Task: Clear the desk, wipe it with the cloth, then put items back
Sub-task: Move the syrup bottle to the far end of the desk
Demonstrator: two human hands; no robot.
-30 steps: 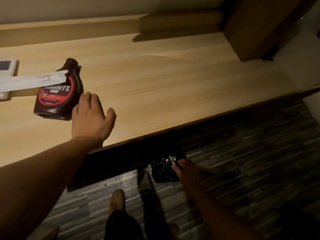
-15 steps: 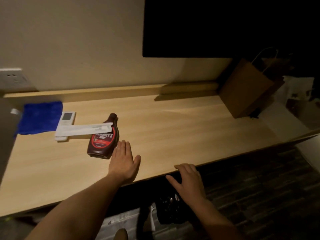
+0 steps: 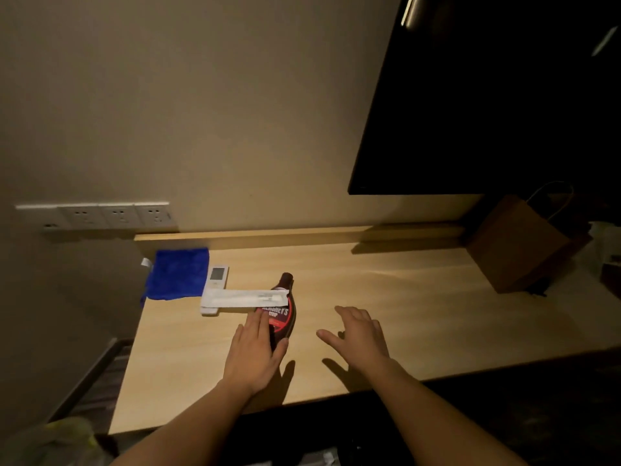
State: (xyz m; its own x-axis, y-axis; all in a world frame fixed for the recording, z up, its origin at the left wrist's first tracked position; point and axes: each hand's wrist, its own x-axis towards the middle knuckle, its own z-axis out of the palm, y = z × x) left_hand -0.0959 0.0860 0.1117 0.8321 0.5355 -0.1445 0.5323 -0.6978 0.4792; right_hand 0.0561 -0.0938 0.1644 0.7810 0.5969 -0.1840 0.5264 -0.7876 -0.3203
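Both hands are open over the counter (image 3: 420,314). The left hand (image 3: 255,354) lies with straight fingers on the lower body of the syrup bottle (image 3: 285,319), thumb beside its base. The right hand (image 3: 361,338) hovers just to the right with relaxed, spread fingers, holding nothing. The bottle lies on its side under the left fingertips, its long axis running from the near edge toward the wall, cap pointing away and base toward the person. A white paper strip (image 3: 245,297) rests across its neck and reaches left over a small remote (image 3: 217,280). Farther left, a blue cloth (image 3: 178,274) sits at the counter's far corner, hanging over the side. A brown paper bag (image 3: 514,243) stands well to the right. The bottle seems to be the item in hand, though I cannot tell whether it is leaving or returning. Lifting it calls for curling the fingers round its body and minding the strip, which would likely slide.
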